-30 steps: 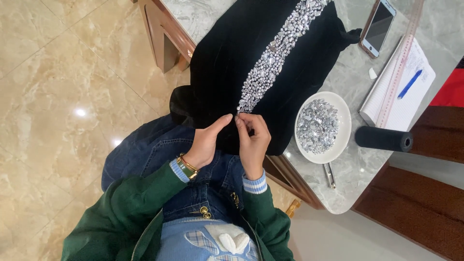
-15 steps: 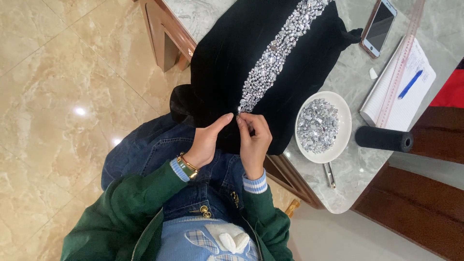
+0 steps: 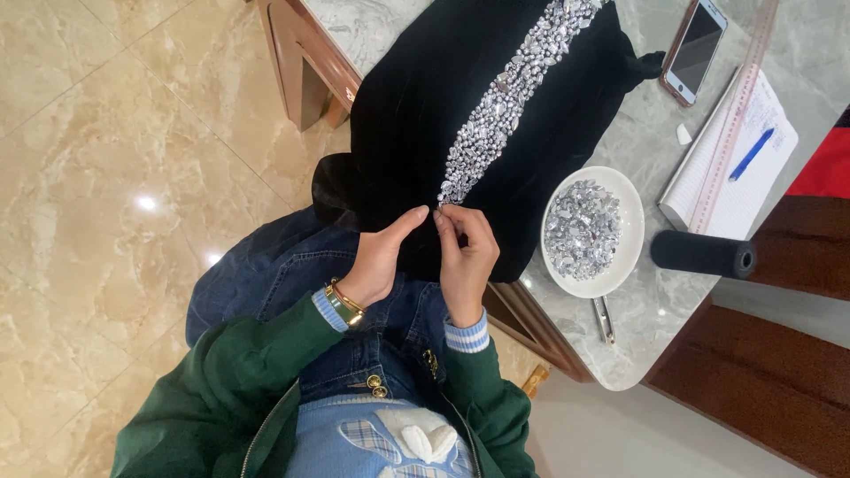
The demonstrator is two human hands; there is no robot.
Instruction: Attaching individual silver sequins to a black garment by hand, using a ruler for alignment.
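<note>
A black velvet garment (image 3: 416, 106) lies over the marble table's edge and hangs toward my lap. A band of silver crystals (image 3: 509, 88) runs along its middle. My left hand (image 3: 382, 257) holds the cloth at the band's near end, thumb stretched up to it. My right hand (image 3: 465, 257) pinches the fabric right beside it, fingertips curled at the last crystals. Whether it also holds a needle is too small to tell. A gold watch sits on my left wrist.
A white bowl (image 3: 620, 199) of loose crystals stands to the right on the grey marble table (image 3: 655, 327). Small metal tweezers (image 3: 604, 319) lie below it. A black thread spool (image 3: 704, 254), notebook with blue pen (image 3: 748, 155), tape measure and phone (image 3: 695, 49) lie farther right.
</note>
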